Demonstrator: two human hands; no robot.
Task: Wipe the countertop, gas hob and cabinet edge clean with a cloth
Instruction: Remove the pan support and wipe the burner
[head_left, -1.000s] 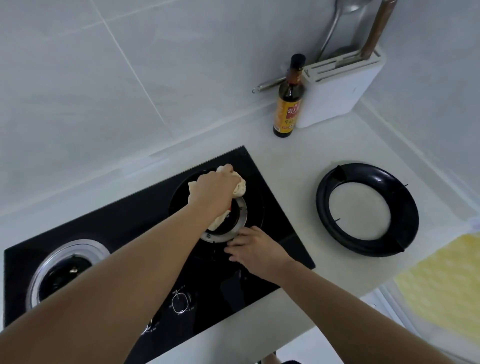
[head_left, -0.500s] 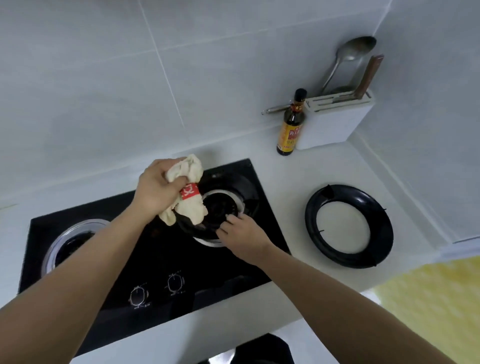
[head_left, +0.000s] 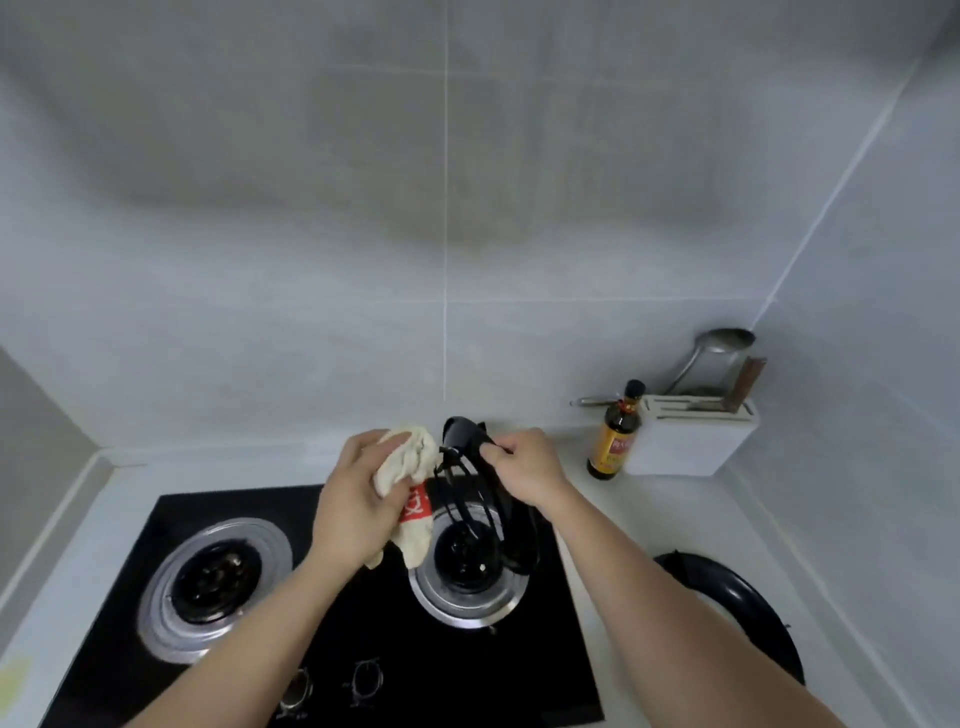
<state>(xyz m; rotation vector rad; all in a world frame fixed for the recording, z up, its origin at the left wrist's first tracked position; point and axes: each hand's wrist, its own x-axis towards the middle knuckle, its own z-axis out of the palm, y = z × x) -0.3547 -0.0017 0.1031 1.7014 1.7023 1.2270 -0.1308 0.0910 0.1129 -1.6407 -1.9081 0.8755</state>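
Observation:
My left hand (head_left: 353, 504) grips a bunched cream cloth (head_left: 410, 462) with a red label, held in the air above the black glass gas hob (head_left: 363, 613). My right hand (head_left: 530, 467) pinches a black pan-support ring (head_left: 483, 499), lifted on edge over the right burner (head_left: 467, 571). The cloth touches the ring's top left part. The left burner (head_left: 213, 571) sits uncovered in its steel collar. White countertop (head_left: 623, 525) surrounds the hob.
A second black pan-support ring (head_left: 748, 603) lies on the counter at the right, partly behind my right forearm. A dark sauce bottle (head_left: 615, 431) and a white utensil holder (head_left: 691, 436) stand in the back right corner. Two knobs (head_left: 332, 686) sit at the hob's front.
My right hand lifted the pan-support ring off the right burner and tipped it upright. My left hand raised the cloth off the burner and brought it against the ring. The view tilted up.

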